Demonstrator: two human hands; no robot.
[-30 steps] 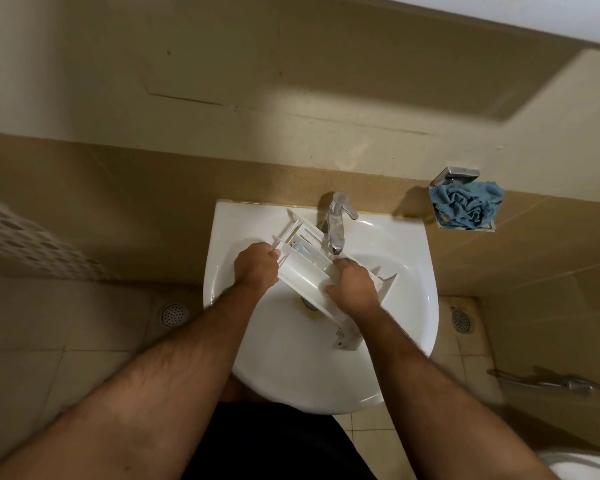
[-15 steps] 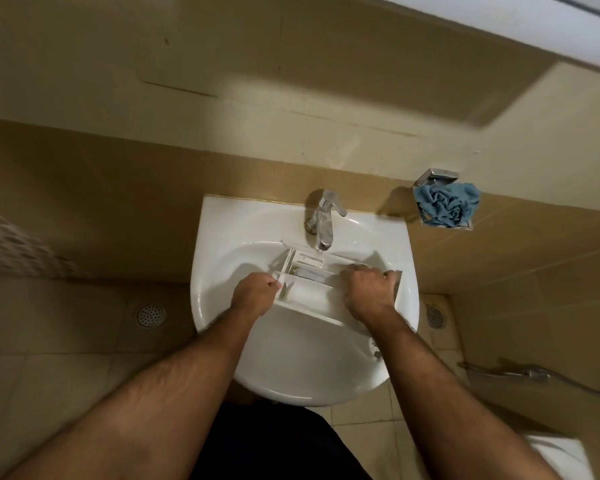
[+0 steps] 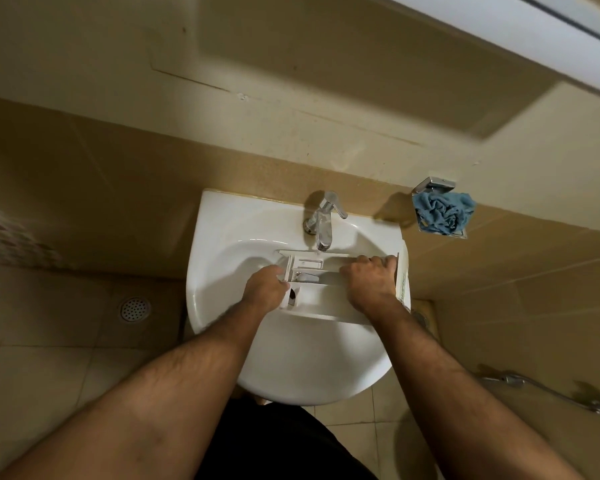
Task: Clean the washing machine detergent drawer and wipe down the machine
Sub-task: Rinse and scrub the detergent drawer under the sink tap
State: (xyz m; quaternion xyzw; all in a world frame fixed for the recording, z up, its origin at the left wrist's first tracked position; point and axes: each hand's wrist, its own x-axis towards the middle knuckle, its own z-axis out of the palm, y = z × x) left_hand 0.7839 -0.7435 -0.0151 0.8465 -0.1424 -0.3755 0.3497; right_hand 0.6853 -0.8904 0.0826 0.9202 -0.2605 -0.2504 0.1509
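Far left, on the tiled floor: a round floor drain (image 3: 134,309), well apart from the work. Next, the white wash basin (image 3: 222,341) fixed to the beige wall.

Left hand (image 3: 264,289) curled round the left end of the white detergent drawer (image 3: 321,299), gripping its end wall, thumb side toward the compartments. Drawer now lying flat across the bowl, long axis left to right, open compartments up, its back edge directly beneath the chrome tap (image 3: 323,223). A second ago tilted diagonally on edge, front panel low toward the body; since then turned level and swung square under the spout. A pale streak below the spout, maybe water falling onto the rear compartment, though too faint to be sure.

Right hand (image 3: 371,282) clamped over the right end of the drawer, fingers hooked over the far side wall just inside the front panel, which stands beside the basin's right rim.

Further right, a crumpled blue cloth (image 3: 442,213) in a chrome wall holder (image 3: 433,184), untouched. Far right, low: a chrome hose sprayer (image 3: 513,381) against the wall.

Judging by the new position: rinsing stage, compartments presented to the flow; machine wipe-down not yet begun, cloth likely meant for it.
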